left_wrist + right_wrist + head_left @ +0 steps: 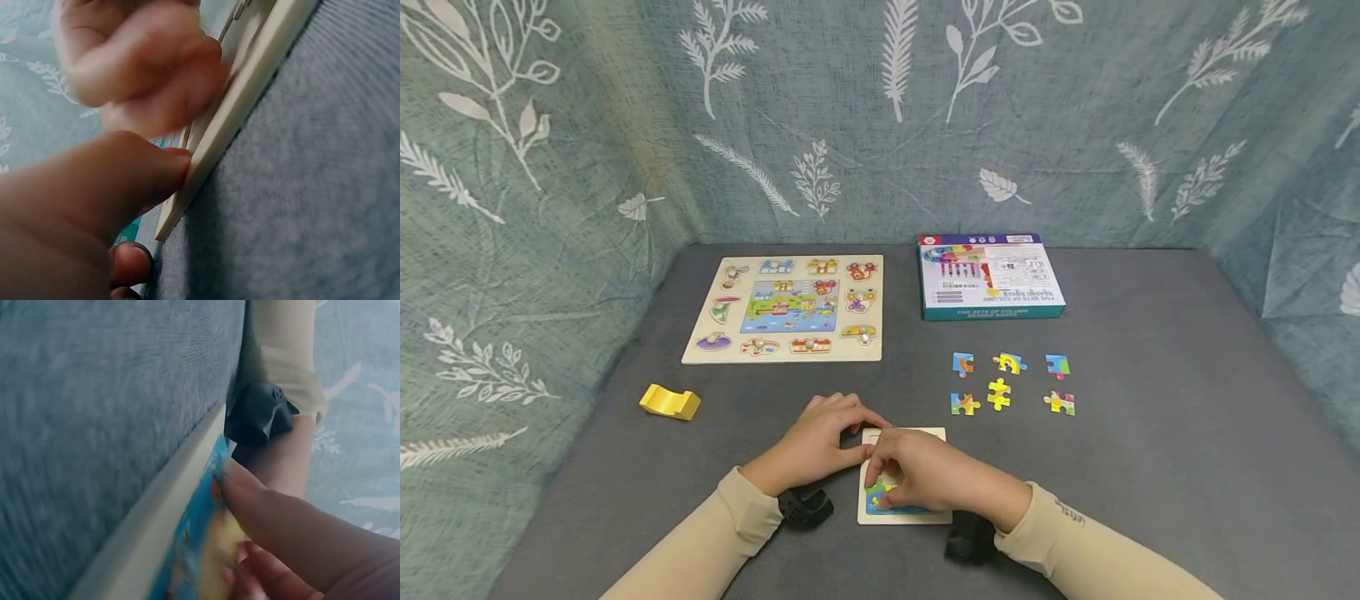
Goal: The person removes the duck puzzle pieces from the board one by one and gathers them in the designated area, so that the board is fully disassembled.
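Observation:
A small wooden jigsaw board (902,517) lies on the grey table in front of the person, partly filled with blue, green and yellow picture pieces. At its far left corner the left hand (820,442) holds it, with the thumb (169,169) against the side edge. Over the board bends the right hand (928,471), its thumb and fingers pinching a jigsaw piece (215,465) at the near left part of the picture. The right hand hides much of the board. In the left wrist view the right hand is blurred.
Several loose jigsaw pieces (999,394) lie to the right of the board. Behind them is a flat toy box (992,279). A larger wooden knob puzzle (790,310) lies at the back left, and a yellow curved block (670,402) at the left. A patterned cloth hangs behind.

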`<state>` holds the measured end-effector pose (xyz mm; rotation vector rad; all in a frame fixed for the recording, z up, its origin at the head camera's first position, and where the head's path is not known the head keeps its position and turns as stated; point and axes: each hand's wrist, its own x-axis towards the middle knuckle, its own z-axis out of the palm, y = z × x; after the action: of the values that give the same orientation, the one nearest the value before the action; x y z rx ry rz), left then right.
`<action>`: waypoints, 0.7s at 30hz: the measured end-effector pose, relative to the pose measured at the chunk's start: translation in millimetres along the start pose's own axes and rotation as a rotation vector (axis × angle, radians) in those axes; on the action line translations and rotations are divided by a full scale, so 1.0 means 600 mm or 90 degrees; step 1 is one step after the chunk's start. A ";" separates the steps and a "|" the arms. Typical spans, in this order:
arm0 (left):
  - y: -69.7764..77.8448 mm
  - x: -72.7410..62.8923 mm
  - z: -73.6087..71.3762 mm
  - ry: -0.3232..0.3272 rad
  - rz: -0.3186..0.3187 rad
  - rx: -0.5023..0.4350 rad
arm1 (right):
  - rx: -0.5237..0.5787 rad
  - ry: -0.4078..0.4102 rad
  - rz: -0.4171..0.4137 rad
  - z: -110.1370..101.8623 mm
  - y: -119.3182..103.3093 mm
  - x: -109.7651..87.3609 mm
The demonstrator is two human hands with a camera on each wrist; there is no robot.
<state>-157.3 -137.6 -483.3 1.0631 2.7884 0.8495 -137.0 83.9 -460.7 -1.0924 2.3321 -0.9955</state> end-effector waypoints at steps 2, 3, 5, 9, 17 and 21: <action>-0.001 -0.001 0.001 0.007 0.003 -0.006 | 0.043 0.000 0.003 0.001 0.000 0.001; -0.001 -0.001 0.001 0.010 0.005 -0.008 | 0.069 0.000 0.005 0.001 0.001 0.002; -0.002 -0.001 0.001 0.012 0.005 -0.009 | 0.123 -0.004 0.015 -0.004 0.003 0.003; -0.001 -0.001 0.001 0.004 -0.006 -0.015 | 0.158 0.014 0.003 -0.041 0.013 -0.005; -0.002 0.001 0.000 -0.006 -0.026 -0.023 | 0.140 0.053 0.014 -0.107 0.037 -0.022; -0.002 0.001 -0.001 -0.006 -0.020 -0.016 | 0.122 0.015 -0.005 -0.062 0.033 -0.006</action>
<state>-158.8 -138.4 -483.4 1.0136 2.7710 0.8714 -166.8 111.9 -449.8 -1.0196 2.1992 -1.2119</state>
